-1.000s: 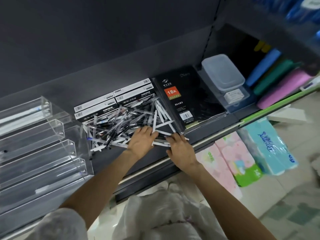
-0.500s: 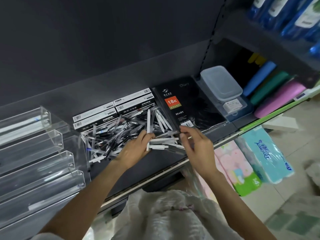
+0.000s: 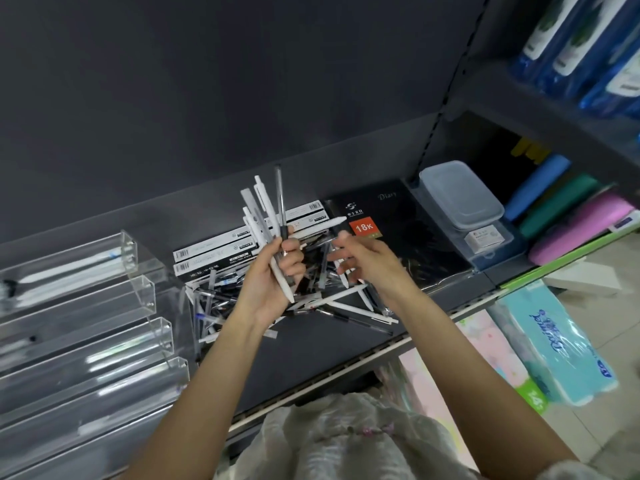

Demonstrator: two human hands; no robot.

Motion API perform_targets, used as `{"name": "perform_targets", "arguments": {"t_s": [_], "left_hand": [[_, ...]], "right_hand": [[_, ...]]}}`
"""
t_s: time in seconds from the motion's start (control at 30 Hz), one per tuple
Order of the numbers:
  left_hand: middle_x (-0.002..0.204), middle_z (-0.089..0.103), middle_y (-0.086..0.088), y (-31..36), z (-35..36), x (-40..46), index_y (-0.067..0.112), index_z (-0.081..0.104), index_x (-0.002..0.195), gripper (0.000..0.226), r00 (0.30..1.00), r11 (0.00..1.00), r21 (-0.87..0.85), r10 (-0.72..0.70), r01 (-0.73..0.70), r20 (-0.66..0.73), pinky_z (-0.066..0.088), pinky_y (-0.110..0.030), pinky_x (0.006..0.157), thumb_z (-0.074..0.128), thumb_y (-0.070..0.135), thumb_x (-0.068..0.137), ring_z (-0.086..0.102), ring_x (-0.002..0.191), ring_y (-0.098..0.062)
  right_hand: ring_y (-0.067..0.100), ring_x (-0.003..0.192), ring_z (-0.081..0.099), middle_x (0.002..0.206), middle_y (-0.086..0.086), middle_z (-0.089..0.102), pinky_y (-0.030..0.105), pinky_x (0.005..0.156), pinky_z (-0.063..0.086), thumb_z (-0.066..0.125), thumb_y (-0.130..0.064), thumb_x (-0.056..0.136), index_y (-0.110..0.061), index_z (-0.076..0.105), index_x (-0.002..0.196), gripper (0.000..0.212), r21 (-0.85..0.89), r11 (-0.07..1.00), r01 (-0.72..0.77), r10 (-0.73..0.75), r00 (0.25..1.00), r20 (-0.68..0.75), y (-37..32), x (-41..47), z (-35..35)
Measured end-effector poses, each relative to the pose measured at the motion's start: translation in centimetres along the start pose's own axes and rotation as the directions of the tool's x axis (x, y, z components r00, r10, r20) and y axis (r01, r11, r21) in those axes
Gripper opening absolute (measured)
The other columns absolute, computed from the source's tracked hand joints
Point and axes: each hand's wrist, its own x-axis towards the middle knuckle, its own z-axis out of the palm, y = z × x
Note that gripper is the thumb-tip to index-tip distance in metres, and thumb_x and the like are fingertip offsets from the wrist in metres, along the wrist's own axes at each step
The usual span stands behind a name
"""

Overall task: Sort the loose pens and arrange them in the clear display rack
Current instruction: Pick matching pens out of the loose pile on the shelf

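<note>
My left hand (image 3: 277, 275) grips a bunch of pens (image 3: 265, 216), mostly white with one clear one, held upright above the shelf. Beside it, a little to the right, my right hand (image 3: 360, 261) hovers with fingers loosely curled and nothing in it. Below both hands a pile of loose pens (image 3: 221, 299) lies scattered on the dark shelf (image 3: 311, 358). The clear display rack (image 3: 79, 327) with its stepped troughs stands at the left; its top trough holds a few white pens.
Pen boxes (image 3: 221, 247) lie behind the pile. A black diary (image 3: 391, 233) and a lidded plastic box (image 3: 460, 199) sit to the right. Coloured pencil cases (image 3: 575, 216) fill the neighbouring shelf. Tissue packs (image 3: 554, 344) are stacked below.
My left hand has lifted a bunch of pens up off the pile and now holds them upright. My right hand has risen from the pile and hangs free beside it.
</note>
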Motion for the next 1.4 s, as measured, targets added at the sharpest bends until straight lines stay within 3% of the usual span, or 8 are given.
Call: {"name": "perform_targets", "arguments": {"t_s": [0.23,0.33,0.47,0.63,0.77,1.1,1.27,1.4], "left_hand": [[0.067,0.054,0.003,-0.7,0.7,-2.2,0.01,0.061,0.1,0.019,0.997,0.967,0.247,0.066,-0.055,-0.035,0.038,-0.013,0.044,0.048,0.014,0.087,0.04,0.047,-0.003],[0.076,0.061,0.001,-1.3,0.0,-2.8,0.009,0.057,0.107,0.019,0.996,0.833,0.55,0.086,-0.058,-0.025,0.042,-0.016,0.051,0.048,0.014,0.092,0.044,0.053,-0.006],[0.081,0.067,0.004,-1.7,-1.6,-3.3,0.008,0.059,0.109,0.02,0.989,0.713,0.701,0.115,-0.017,-0.093,0.046,-0.016,0.059,0.041,0.011,0.099,0.053,0.063,-0.007],[0.094,0.072,0.001,-2.1,-1.5,-3.0,0.011,0.059,0.116,0.024,0.989,0.712,0.7,0.054,0.058,-0.137,0.055,-0.022,0.076,0.044,0.008,0.098,0.068,0.084,-0.011],[0.112,0.069,-0.013,-2.9,-0.8,-2.5,0.006,0.057,0.12,0.027,0.995,0.722,0.689,0.012,0.059,-0.097,0.054,-0.029,0.087,0.041,0.01,0.099,0.067,0.104,-0.025],[0.085,0.065,-0.001,-4.8,-0.9,-2.6,0.012,0.059,0.106,0.017,0.993,0.713,0.694,-0.016,0.095,-0.119,0.055,-0.025,0.065,0.044,0.016,0.098,0.06,0.065,-0.007],[0.079,0.06,0.002,-4.9,-1.1,-2.9,0.013,0.06,0.114,0.022,0.995,0.739,0.669,-0.035,0.086,-0.089,0.049,-0.022,0.061,0.046,0.011,0.098,0.052,0.064,-0.007],[0.081,0.064,0.003,-5.0,-1.3,-3.0,0.008,0.057,0.122,0.027,0.99,0.705,0.697,-0.054,0.129,-0.129,0.05,-0.022,0.062,0.048,0.012,0.097,0.055,0.065,-0.006]], "right_hand": [[0.011,0.079,0.064,0.098,0.011,0.067,0.019,0.066,0.052,0.053,-0.021,0.095,-0.001,0.063,0.11,0.027,0.351,0.936,0.011,-0.036,0.997,0.065,0.0,0.7,2.4],[0.014,0.08,0.067,0.095,0.008,0.069,0.022,0.069,0.055,0.049,-0.022,0.097,-0.006,0.062,0.1,0.021,0.493,0.866,0.087,-0.03,0.992,-0.123,0.0,1.0,2.6],[0.004,0.058,0.056,0.075,0.001,0.063,0.018,0.055,0.047,0.047,-0.023,0.098,-0.006,0.061,0.094,0.022,0.262,0.93,0.259,-0.14,0.906,-0.4,-0.4,1.2,0.2],[0.01,0.055,0.054,0.07,0.008,0.06,0.02,0.051,0.047,0.059,-0.02,0.091,0.003,0.066,0.09,0.025,-0.07,0.984,0.166,-0.169,0.985,-0.028,0.1,0.6,-0.3],[0.018,0.057,0.061,0.071,0.011,0.066,0.022,0.053,0.052,0.064,-0.017,0.089,-0.003,0.067,0.083,0.016,-0.149,0.969,0.199,-0.205,0.978,-0.024,0.7,0.6,0.5],[0.013,0.063,0.062,0.069,0.0,0.068,0.028,0.061,0.052,0.072,-0.026,0.082,-0.01,0.071,0.08,0.015,-0.37,0.888,0.273,-0.294,0.956,-0.001,1.7,1.2,-0.2],[0.002,0.091,0.059,0.106,-0.008,0.061,0.012,0.077,0.048,0.072,-0.033,0.08,-0.023,0.052,0.128,0.053,-0.41,0.865,0.29,-0.296,0.954,0.05,0.2,1.8,-1.6],[0.002,0.103,0.054,0.119,-0.007,0.055,0.012,0.087,0.045,0.071,-0.029,0.081,-0.026,0.057,0.124,0.045,-0.498,0.778,0.382,-0.292,0.923,0.252,-1.4,2.4,-2.6]]}}
